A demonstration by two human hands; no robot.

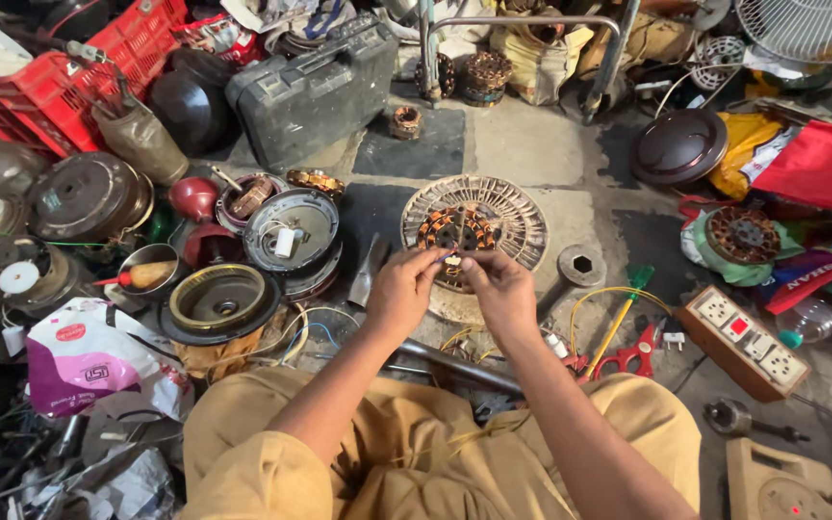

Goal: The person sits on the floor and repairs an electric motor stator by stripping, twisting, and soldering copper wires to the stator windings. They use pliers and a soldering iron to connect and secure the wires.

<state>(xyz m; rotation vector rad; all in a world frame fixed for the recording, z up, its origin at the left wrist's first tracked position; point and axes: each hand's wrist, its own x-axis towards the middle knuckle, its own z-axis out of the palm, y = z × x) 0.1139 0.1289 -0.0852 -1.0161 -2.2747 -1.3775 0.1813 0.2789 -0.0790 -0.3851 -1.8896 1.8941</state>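
Head view, looking down at our lap and the floor in front of us. Our left hand (402,294) and right hand (500,289) are raised together over a round wound stator (456,231), its copper coils set in a ring, which lies on a pale circular fan guard (522,226) on the concrete floor. Both hands have fingertips drawn together: the left pinches the end of a thin wire (445,256) between thumb and forefinger, the right pinches something small just beside it, and the two sets of fingertips nearly touch; we cannot tell whether they grip the same strand. The remaining fingers of each hand are curled in. The wire end sits directly above the near edge of the stator. Left of the hands we note an open motor housing (221,300) with a brass-coloured rim, and beyond it a grey round cover (293,229) carrying a small white capacitor. Farther back lies a dark tool case (315,91), next to a red plastic crate (98,72). To the right of the hands: a yellow-handled screwdriver (618,323), red-handled cutters (632,354) touching it, and a brown power strip (745,339) with white sockets. A second wound stator (743,234) rests on green cloth, well apart at right.
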